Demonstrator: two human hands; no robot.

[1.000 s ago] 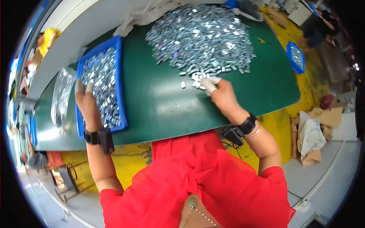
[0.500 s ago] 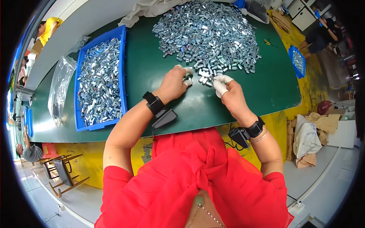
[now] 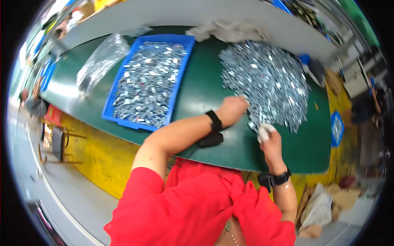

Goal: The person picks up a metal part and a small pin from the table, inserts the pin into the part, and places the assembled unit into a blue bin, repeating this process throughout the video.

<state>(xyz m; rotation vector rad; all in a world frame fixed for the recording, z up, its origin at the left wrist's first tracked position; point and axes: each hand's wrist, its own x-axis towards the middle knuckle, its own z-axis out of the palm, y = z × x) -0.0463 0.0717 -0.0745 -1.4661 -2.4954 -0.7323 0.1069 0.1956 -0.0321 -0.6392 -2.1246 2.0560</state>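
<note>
The pile point(image 3: 269, 82) of small, shiny metal pieces covers the right part of the green tabletop point(image 3: 201, 90), reaching from near the far edge about to the middle, a little in from the right edge. At its near left side a few pieces point(image 3: 253, 124) lie between the person's two hands.

The left hand point(image 3: 232, 110) is at the pile's left side, fingers curled and pointing toward the pieces; its tips are blurred, so whether it grasps anything I cannot tell. The right hand point(image 3: 271, 144) is at the pile's near side, its white finger covers point(image 3: 264, 131) drawn together just beside the few pieces; I cannot tell whether one is pinched there. A black band circles each wrist.

Left of the tabletop's middle, a blue tray point(image 3: 177, 100) full of similar pieces lies lengthwise between the far and near edges, somewhat aslant. A clear bag point(image 3: 102, 59) lies beyond its left side, toward the tabletop's left end. A pale cloth point(image 3: 225, 32) is bunched along the far edge, between tray and pile. Near the right edge is a small yellow object point(image 3: 316, 106). Past that edge sits a blue bin point(image 3: 337, 129); below the near edge, at left, stands a chair point(image 3: 58, 144).
</note>
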